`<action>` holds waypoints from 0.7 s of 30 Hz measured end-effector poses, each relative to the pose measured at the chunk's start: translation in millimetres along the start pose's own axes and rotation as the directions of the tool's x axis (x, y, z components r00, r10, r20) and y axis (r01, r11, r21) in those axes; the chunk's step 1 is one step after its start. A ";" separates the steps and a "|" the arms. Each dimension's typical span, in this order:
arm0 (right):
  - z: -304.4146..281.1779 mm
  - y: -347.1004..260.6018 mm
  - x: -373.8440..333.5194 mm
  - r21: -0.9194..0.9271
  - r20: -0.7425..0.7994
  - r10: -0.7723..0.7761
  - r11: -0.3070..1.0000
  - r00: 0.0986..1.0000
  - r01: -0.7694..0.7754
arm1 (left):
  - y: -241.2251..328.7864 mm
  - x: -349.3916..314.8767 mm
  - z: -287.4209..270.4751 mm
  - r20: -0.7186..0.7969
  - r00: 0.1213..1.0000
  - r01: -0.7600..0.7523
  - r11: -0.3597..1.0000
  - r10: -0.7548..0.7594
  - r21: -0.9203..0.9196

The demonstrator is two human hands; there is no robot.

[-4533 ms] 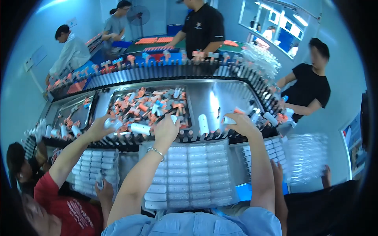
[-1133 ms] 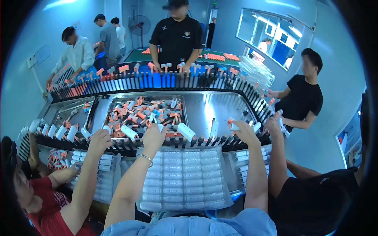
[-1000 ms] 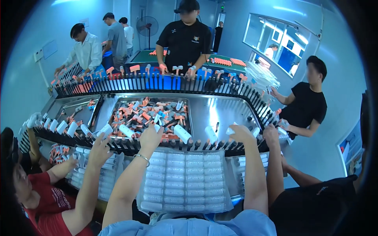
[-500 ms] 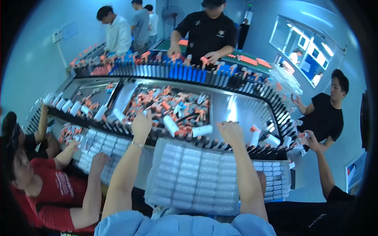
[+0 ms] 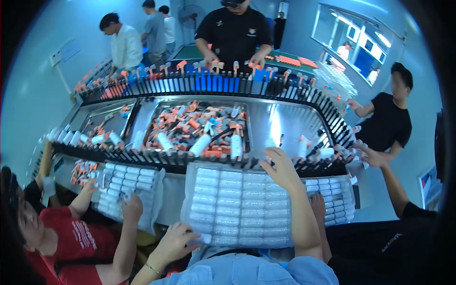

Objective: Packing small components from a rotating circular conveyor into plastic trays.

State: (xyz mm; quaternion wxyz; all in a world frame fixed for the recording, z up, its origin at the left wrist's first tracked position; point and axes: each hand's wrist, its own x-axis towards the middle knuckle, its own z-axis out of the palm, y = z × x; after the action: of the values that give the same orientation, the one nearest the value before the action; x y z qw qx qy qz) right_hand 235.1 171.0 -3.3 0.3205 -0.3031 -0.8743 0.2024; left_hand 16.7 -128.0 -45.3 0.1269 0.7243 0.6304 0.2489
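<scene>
In front of me lies a clear plastic tray [image 5: 230,172] filled with rows of white cylinders. My left hand [image 5: 176,242] is at the tray's near left corner, its fingers bent round a white cylindrical piece [image 5: 204,238]. Part of that piece is covered by the fingers. Beyond the tray's far right corner my right hand [image 5: 281,167] hovers beside the black slotted rack [image 5: 180,160], thumb and fingers apart, with nothing seen in it. On the rack just past the tray rest several white cylinders [image 5: 199,146], and one orange-topped white piece [image 5: 236,145] leans there.
Inside the rack loop, a metal bin [image 5: 156,107] holds a heap of orange, grey and white parts. Co-workers' trays [image 5: 159,190] [image 5: 339,183] flank mine. A person in red [image 5: 76,232] sits close on my left; a dark sleeve [image 5: 375,237] is on my right.
My left hand has come back from the rack to the near left corner of the tray. My right hand's fingers have spread beside the rack. The whole view has shifted a little.
</scene>
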 end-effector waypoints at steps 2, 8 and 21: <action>-18.1 6.0 -27.9 -0.075 -0.166 0.018 0.997 0.986 -0.031 | 3.1 3.2 6.7 0.057 0.998 0.028 0.997 -0.032 0.065; -40.9 28.8 -120.9 -0.121 -0.341 0.390 0.884 0.855 -0.451 | 0.0 15.2 18.3 0.040 0.997 -0.065 0.991 0.061 0.113; -0.3 52.4 -177.5 -0.076 0.028 0.549 0.835 0.836 -0.545 | -2.5 29.1 17.9 0.210 0.959 -0.226 0.958 0.188 0.174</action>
State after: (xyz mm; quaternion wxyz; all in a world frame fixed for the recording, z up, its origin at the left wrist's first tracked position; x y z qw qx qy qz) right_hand 364.7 92.4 -109.5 0.2179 -0.5454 -0.7649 0.2644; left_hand 26.3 -96.9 -55.8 0.0881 0.8161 0.5570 0.1266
